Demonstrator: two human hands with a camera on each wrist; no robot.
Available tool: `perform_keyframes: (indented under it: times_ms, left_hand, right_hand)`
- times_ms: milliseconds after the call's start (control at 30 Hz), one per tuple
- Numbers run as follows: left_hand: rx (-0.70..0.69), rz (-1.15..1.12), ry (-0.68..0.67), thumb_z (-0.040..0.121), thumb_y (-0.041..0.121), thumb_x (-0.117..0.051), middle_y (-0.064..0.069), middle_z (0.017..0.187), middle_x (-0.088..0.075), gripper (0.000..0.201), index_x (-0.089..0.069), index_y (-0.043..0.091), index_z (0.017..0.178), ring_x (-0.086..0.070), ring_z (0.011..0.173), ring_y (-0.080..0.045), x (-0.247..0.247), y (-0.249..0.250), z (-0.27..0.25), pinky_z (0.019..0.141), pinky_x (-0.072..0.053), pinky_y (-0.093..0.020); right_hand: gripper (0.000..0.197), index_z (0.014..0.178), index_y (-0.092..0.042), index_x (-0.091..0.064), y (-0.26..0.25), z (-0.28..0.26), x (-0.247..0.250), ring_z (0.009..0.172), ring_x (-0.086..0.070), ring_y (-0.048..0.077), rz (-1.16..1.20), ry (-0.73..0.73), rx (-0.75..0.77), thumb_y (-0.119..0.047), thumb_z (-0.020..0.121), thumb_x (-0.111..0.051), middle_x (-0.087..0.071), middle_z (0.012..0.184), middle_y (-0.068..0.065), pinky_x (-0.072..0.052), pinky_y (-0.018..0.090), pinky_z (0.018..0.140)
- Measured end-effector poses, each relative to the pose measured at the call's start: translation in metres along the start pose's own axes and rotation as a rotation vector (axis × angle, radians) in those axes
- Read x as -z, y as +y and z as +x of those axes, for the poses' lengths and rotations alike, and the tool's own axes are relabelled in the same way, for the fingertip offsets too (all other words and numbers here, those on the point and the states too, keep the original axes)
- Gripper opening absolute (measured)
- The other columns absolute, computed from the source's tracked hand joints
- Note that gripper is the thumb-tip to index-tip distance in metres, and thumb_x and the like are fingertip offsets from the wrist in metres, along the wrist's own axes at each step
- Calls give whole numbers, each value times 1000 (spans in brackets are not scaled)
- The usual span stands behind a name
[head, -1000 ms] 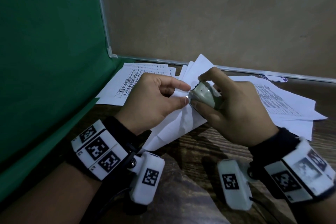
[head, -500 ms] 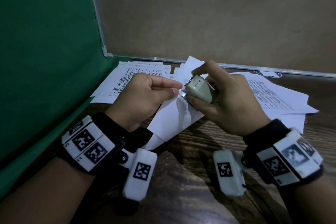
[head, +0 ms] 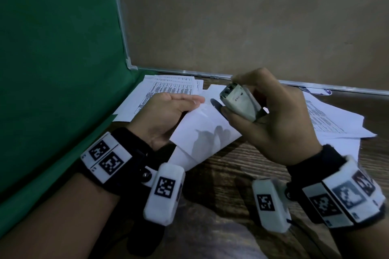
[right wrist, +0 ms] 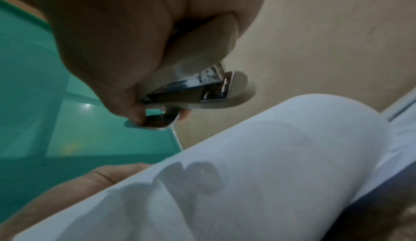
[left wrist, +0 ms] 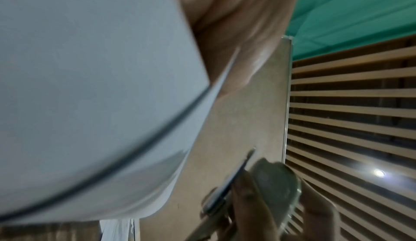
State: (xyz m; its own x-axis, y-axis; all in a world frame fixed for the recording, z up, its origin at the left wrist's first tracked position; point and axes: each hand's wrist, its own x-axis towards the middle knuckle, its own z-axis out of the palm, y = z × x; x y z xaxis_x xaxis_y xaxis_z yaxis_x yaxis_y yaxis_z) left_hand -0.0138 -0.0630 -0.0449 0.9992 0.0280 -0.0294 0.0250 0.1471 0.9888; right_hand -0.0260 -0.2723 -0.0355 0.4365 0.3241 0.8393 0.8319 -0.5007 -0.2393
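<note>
The right hand point(head: 280, 124) is gripping a small stapler point(head: 237, 101), fingers curling over its top and thumb underneath. It is holding the stapler tilted just above the right side of the paper point(head: 208, 130), clear of it. The left hand point(head: 164, 115) is pinching the paper's left edge, thumb lying flat on top and fingers beneath, showing as shadows through the sheet. The paper is hanging raised over the wooden desk point(head: 231, 174). Printed sheets point(head: 168, 88) are lying scattered behind the paper and to its right. A green cloth point(head: 52, 69) is covering the side left of the paper. A brown wall point(head: 252, 17) with a metal rail point(head: 210, 73) is standing behind it. Bare desk is showing in front of the paper, towards the person.
</note>
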Motion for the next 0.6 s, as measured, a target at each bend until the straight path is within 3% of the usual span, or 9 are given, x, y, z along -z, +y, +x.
perform_keyframes:
  times_ms: [100, 167, 200, 267, 333, 433, 467, 533, 600]
  left_hand:
    - [-17, -96, -10, 99, 1, -51, -19, 93, -78, 28, -75, -1, 113, -71, 80, -23, 1, 9, -1, 79, -62, -31]
    - [-108, -150, -24, 99, -4, -42, -10, 80, -78, 36, -73, 1, 116, -67, 70, -19, 0, 14, -4, 74, -56, -20]
    - [-194, -97, -44, 100, -7, -44, -6, 85, -80, 36, -74, 6, 117, -68, 77, -19, 0, 15, -4, 78, -51, -19]
    - [-409, 130, -73, 99, -7, -57, 2, 98, -81, 34, -73, 18, 118, -74, 92, -13, 1, 18, -7, 84, -59, -25]
    - [-623, 350, 20, 94, 0, -71, 7, 97, -81, 31, -75, 25, 110, -75, 90, -12, 2, 24, -6, 86, -63, -38]
    - [-992, 660, 180, 90, 20, -72, 4, 89, -79, 13, -81, 21, 99, -75, 79, -14, -6, 58, -5, 74, -58, -28]
    - [-1095, 797, 199, 91, 28, -67, -3, 89, -75, 21, -82, 16, 99, -70, 77, -20, -7, 74, -2, 70, -51, -28]
    - [-1172, 1086, 256, 91, 44, -56, -16, 97, -58, 41, -79, 12, 102, -57, 87, -28, -8, 112, 10, 73, -39, -30]
    - [-1133, 1332, 287, 91, 41, -53, -22, 106, -54, 38, -72, 10, 103, -54, 100, -37, -10, 147, 16, 81, -41, -39]
  right_hand:
    - [32, 108, -9, -63, 1, -1, 0, 60, -51, 15, -32, 52, -12, -26, 88, -81, -64, 72, 1, -43, 35, 56]
    - [34, 109, -9, -63, 8, -2, 2, 62, -56, 19, -52, 125, -58, -18, 85, -84, -66, 75, 2, -46, 38, 57]
    - [34, 109, -8, -63, 11, -2, 3, 62, -57, 20, -58, 175, -80, -17, 85, -84, -66, 76, 3, -46, 38, 58]
    - [34, 110, -9, -62, 16, -3, 5, 62, -59, 21, -49, 286, -123, -18, 85, -83, -67, 77, 3, -47, 39, 57]
    - [33, 111, -10, -61, 20, -3, 6, 64, -62, 22, -26, 387, -162, -19, 87, -82, -68, 78, 3, -50, 39, 58]
    - [34, 113, -10, -61, 31, -4, 8, 67, -64, 19, -28, 496, -248, -16, 85, -81, -66, 80, -10, -53, 38, 62]
    - [35, 113, -11, -61, 35, -5, 9, 67, -64, 15, -25, 521, -290, -17, 85, -81, -65, 81, -17, -53, 37, 62]
    - [34, 113, -16, -60, 42, -6, 10, 68, -63, 8, -15, 555, -369, -23, 87, -81, -63, 81, -23, -54, 36, 62]
    - [33, 111, -25, -58, 47, -6, 11, 68, -65, 9, 8, 584, -423, -28, 87, -81, -63, 81, -22, -56, 39, 64]
